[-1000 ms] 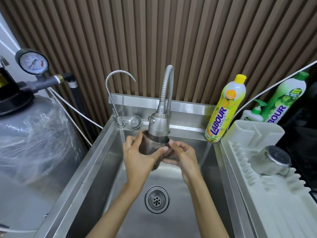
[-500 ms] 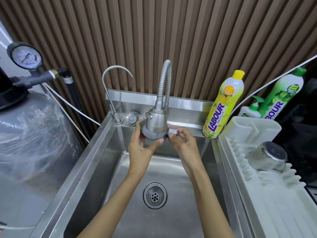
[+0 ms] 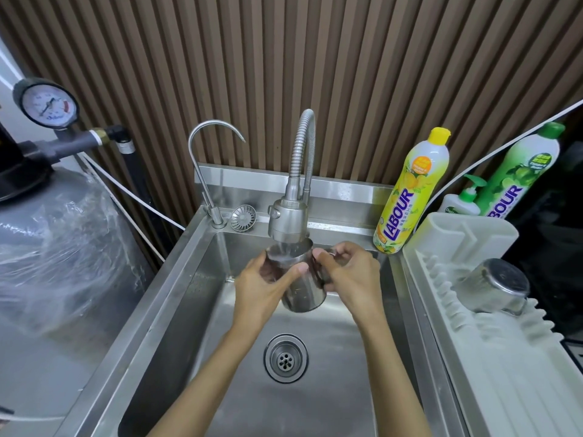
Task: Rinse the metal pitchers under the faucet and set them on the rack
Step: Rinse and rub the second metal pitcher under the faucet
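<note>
Pitcher [image 3: 303,291] is held upright over the sink [image 3: 176,310] under the faucet [image 3: 288,222]. Its body is wrapped by the left hand [image 3: 265,285] and its handle gripped by the right hand [image 3: 350,275]. Second pitcher [image 3: 495,290] is already laid on the rack [image 3: 492,357]; the held one is not yet racked.

pitcher [image 3: 301,288] under faucet [image 3: 288,223] above sink [image 3: 189,298]; rack [image 3: 492,357] to its right.

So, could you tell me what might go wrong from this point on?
The pitcher is wet and smooth; the left hand and right hand could lose it into the sink. Its rim sits close under the faucet head and might knock it. On the rack, a second pitcher lies tilted, so setting this one beside it could dislodge it.
</note>
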Tool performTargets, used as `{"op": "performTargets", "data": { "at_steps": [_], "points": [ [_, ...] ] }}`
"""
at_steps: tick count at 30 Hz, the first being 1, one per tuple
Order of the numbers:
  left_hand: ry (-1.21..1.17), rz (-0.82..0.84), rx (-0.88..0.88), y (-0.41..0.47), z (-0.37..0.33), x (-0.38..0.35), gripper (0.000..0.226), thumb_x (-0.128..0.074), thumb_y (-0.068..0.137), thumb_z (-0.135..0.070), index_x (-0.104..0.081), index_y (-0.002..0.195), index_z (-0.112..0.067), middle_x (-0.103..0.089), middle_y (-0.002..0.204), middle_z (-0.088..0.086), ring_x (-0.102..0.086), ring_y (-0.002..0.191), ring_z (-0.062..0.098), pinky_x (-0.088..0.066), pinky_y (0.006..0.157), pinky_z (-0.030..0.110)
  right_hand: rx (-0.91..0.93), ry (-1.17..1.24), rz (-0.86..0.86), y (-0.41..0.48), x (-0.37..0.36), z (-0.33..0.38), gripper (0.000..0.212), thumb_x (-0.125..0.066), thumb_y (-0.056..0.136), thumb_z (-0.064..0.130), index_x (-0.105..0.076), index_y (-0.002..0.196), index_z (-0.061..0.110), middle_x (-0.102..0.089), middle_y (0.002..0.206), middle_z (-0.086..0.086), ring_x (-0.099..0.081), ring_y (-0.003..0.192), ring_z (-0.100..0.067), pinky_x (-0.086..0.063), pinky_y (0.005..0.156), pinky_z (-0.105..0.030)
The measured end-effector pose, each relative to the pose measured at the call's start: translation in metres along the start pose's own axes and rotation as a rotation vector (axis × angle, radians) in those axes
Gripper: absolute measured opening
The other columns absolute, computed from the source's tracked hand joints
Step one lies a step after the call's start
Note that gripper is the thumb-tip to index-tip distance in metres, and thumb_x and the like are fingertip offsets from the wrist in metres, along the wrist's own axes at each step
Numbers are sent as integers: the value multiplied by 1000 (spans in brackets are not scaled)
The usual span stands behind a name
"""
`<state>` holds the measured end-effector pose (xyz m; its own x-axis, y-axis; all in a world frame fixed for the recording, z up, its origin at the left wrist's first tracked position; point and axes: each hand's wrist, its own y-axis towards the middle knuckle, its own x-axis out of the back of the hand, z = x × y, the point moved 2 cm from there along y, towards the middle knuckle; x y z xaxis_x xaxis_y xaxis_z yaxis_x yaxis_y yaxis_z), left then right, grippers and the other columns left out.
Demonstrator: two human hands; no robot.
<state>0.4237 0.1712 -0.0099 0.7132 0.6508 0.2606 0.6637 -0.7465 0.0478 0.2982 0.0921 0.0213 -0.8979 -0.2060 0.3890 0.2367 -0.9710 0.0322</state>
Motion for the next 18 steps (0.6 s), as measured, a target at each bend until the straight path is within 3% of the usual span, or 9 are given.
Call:
{"op": "performTargets", "data": {
  "at_steps": [3, 5, 7, 9, 11, 14, 16, 18],
  "points": [
    [-140, 69, 3, 3, -2, -9, 55, -83, 57, -38, -62, 104, -17, -72, 99, 2, -68, 96, 14, -51, 86, 25, 121, -8, -62, -1, 1, 9, 29, -72, 78, 21, -48, 63, 24, -69, 76, -1, -67, 78, -23, -54, 76, -38],
    [-249, 74, -17, 7, -5, -10, 61, -82, 61, -15, -55, 116, -11, -68, 112, 7, -64, 108, 18, -49, 96, 27, 122, 218, -22, -1, -2, 8, 24, -68, 81, 9, -50, 68, 18, -70, 87, 6, -68, 84, -8, -53, 80, -27],
    [-255, 44, -84, 15, -8, -7, 79, -86, 58, -10, -49, 128, -11, -60, 126, 7, -57, 118, 16, -44, 104, 30, 56, 507, 78, 2, -11, -1, 20, -63, 85, 3, -49, 73, 11, -69, 102, 8, -65, 94, 0, -51, 88, -21],
    [-146, 6, -182, 19, -13, -1, 86, -87, 53, -20, -48, 130, -19, -56, 129, -1, -54, 118, 8, -41, 102, 21, -38, 769, 195, 4, -25, -13, 21, -57, 88, 0, -45, 74, 9, -67, 111, -1, -63, 105, -12, -51, 93, -28],
    [-19, -41, -259, 17, -19, 5, 86, -88, 54, -16, -49, 131, -18, -52, 124, -7, -50, 110, 2, -36, 91, 4, -129, 972, 280, 4, -37, -23, 20, -52, 90, -1, -45, 73, 7, -68, 98, -6, -64, 97, -23, -54, 91, -34],
    [190, -158, -265, 11, -22, 11, 88, -88, 54, -31, -50, 132, -16, -47, 109, -7, -43, 105, 8, -30, 82, 8, -211, 873, 292, 0, -42, -28, 16, -57, 89, 7, -49, 75, 6, -68, 74, -5, -67, 76, -20, -58, 80, -40],
    [242, -194, -176, 7, -16, 13, 89, -82, 48, -56, -57, 125, -18, -49, 98, -3, -46, 96, 11, -33, 80, 16, -224, 708, 274, -4, -37, -26, 16, -61, 88, 14, -52, 78, 6, -68, 72, -9, -68, 69, -20, -61, 68, -37],
    [281, -185, -108, 2, -11, 12, 89, -62, 43, -78, -64, 112, -21, -52, 89, 0, -54, 88, 16, -43, 78, 25, -236, 586, 224, -8, -28, -21, 18, -65, 86, 18, -54, 77, 6, -69, 76, -10, -71, 69, -19, -60, 57, -34]
  ]
}}
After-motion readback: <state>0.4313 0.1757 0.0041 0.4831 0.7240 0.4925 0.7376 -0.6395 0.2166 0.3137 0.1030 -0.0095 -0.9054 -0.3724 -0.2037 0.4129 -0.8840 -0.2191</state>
